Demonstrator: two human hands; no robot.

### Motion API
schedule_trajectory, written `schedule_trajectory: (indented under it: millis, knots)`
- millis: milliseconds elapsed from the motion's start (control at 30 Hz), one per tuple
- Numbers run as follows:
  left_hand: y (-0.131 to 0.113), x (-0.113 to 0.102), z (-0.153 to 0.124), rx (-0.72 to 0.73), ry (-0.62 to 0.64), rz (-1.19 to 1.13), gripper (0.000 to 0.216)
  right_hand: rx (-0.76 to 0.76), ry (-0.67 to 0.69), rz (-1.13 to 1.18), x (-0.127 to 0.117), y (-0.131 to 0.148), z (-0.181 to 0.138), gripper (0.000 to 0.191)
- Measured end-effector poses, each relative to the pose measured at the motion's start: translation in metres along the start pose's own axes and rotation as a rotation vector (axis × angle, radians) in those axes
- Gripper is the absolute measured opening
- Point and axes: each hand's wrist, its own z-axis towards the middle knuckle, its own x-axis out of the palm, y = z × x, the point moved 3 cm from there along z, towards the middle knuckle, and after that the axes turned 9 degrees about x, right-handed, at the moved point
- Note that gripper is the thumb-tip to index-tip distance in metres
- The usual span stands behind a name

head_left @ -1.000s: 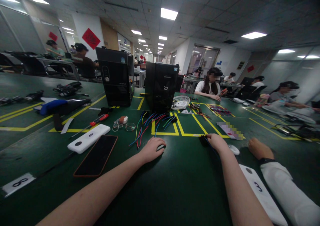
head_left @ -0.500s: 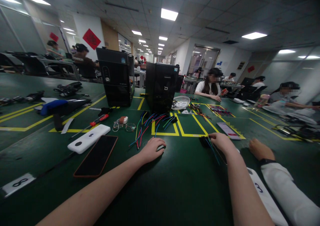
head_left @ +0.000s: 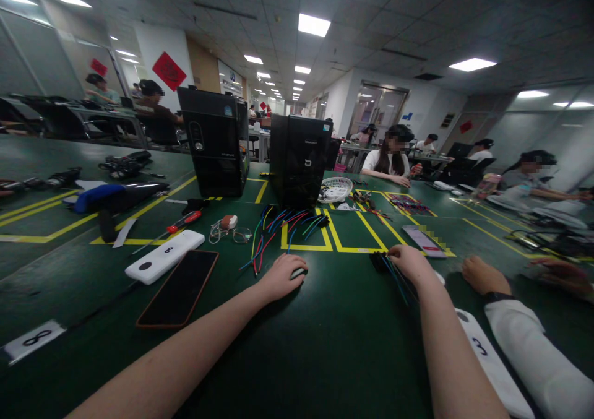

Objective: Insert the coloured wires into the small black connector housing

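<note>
The wire bundle [head_left: 393, 275] is a thin sheaf of blue, green and dark strands ending in a black plug [head_left: 378, 261]. It lies on the green tabletop [head_left: 334, 345], at the tips of the right grip [head_left: 411, 264], whose fingers are pinched shut on the strands. The left grip [head_left: 283, 276] lies curled over a small pale object [head_left: 299, 273]; whether it clasps it cannot be told.
</note>
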Motion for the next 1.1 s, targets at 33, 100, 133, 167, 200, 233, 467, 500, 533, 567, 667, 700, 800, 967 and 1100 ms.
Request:
schedule_trajectory:
  millis: [33,100,133,167,200,233,467,500,533,567,667,700,800,967,1100]
  knots:
    - [0.0,0.0,0.0,0.002,-0.002,0.002,0.021,-0.01,0.009,0.003,0.0,0.001,0.0,0.025]
    - [0.0,0.001,0.0,0.005,-0.004,0.005,0.021,-0.013,0.029,-0.001,0.002,0.002,0.0,0.026]
    - [0.001,0.001,0.0,0.006,-0.004,0.004,0.021,-0.008,0.036,-0.005,0.002,0.002,0.0,0.026]
    - [0.001,0.001,0.0,0.005,-0.005,0.003,0.021,-0.003,0.041,-0.008,0.003,0.002,0.0,0.026]
    - [0.001,0.001,0.0,0.004,-0.007,0.002,0.021,0.002,0.044,-0.012,0.003,0.002,0.0,0.026]
    - [0.001,0.001,0.0,0.003,-0.007,0.001,0.021,0.007,0.045,-0.015,0.004,0.003,0.001,0.026]
    - [0.001,0.0,0.0,-0.006,0.0,-0.011,0.021,-0.019,0.072,-0.05,0.005,0.011,0.0,0.028]
    - [0.0,0.0,0.0,-0.007,0.0,-0.011,0.021,-0.019,0.079,-0.054,0.005,0.012,0.0,0.028]
    - [0.0,0.0,0.0,-0.009,0.0,-0.012,0.021,-0.011,0.08,-0.053,0.005,0.012,0.0,0.028]
    - [0.0,-0.001,0.0,-0.011,0.0,-0.013,0.021,0.002,0.076,-0.049,0.005,0.011,0.0,0.028]
    - [0.0,-0.001,0.0,-0.012,0.003,-0.021,0.021,0.043,0.056,-0.029,0.007,0.005,0.002,0.027]
    - [0.0,-0.001,0.0,-0.011,0.004,-0.024,0.021,0.048,0.054,-0.022,0.008,0.002,0.002,0.027]
    - [0.001,-0.001,0.0,-0.012,0.002,-0.026,0.022,0.042,0.061,-0.004,0.01,-0.002,0.005,0.026]
    - [0.001,0.0,0.0,-0.007,0.0,-0.017,0.021,0.039,0.049,-0.002,0.009,0.0,0.005,0.026]
    - [0.001,0.0,-0.001,-0.003,0.0,-0.005,0.021,0.038,0.027,0.003,0.007,0.001,0.004,0.025]
